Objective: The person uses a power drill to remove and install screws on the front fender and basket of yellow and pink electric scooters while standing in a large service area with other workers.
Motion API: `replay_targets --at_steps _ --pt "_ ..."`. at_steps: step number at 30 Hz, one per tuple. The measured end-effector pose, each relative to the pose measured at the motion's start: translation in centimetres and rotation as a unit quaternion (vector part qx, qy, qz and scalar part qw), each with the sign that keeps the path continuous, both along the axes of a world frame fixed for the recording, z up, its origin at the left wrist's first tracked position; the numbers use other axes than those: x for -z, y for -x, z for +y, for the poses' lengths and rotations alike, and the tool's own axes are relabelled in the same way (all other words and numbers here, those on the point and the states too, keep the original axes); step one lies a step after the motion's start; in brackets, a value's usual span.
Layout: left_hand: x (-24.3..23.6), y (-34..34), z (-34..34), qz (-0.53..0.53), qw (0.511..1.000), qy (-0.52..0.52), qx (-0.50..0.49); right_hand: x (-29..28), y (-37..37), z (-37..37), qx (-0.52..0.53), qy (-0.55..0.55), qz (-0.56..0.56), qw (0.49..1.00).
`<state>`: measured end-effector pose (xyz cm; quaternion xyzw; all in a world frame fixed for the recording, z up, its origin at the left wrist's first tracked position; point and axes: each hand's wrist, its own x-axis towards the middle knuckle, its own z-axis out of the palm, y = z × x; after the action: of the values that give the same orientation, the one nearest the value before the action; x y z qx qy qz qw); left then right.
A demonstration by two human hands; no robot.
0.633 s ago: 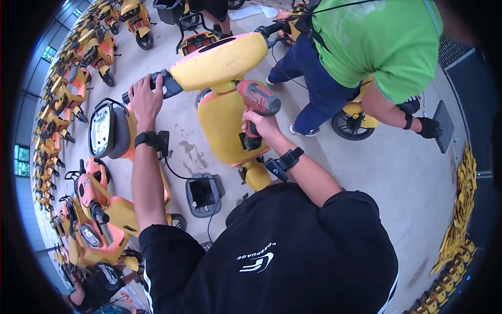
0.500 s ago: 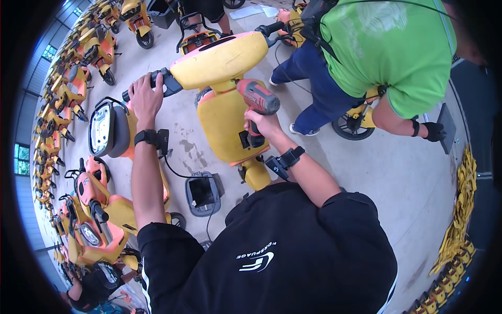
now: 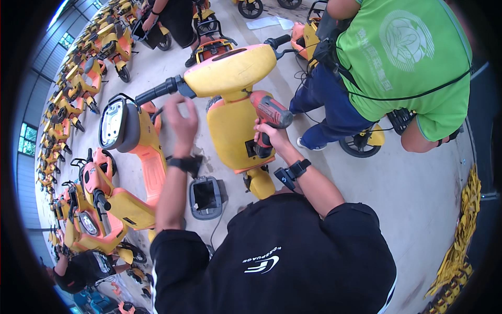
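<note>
My right hand (image 3: 272,137) is closed round the handle of a red and black cordless drill (image 3: 272,111). The drill's nose reaches the neck of a yellow electric scooter (image 3: 232,70), just under its handlebar cover. Below the left handlebar grip (image 3: 157,90), my left hand (image 3: 182,123) is off the bar, fingers loosely curled and apart, slightly blurred, with nothing seen in it. The scooter's yellow front panel (image 3: 230,131) stands between my two arms. Whether the drill's bit sits in a screw is hidden.
A grey open bin (image 3: 205,198) stands on the floor beside my left forearm. To the right, a person in a green shirt (image 3: 402,63) bends over another scooter. More yellow-orange scooters (image 3: 97,209) line the left side. Yellow parts (image 3: 460,235) lie piled at right.
My left hand has come off the handlebar grip and moved right and down. The drill stays at the scooter's neck in my right hand. The green-shirted person's arm has shifted.
</note>
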<state>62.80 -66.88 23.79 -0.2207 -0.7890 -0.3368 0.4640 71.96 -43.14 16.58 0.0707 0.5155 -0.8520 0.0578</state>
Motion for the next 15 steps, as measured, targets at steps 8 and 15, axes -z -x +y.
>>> replay_targets --at_steps 8,15 --pt "5.4 0.0 10.8 -0.574 0.480 -0.585 0.313 1.6 0.3 1.3 -0.045 -0.048 0.039 0.997" --pt "7.8 1.8 13.7 -0.502 0.487 -0.635 0.328 2.6 1.4 3.9 -0.094 -0.062 0.063 0.992"
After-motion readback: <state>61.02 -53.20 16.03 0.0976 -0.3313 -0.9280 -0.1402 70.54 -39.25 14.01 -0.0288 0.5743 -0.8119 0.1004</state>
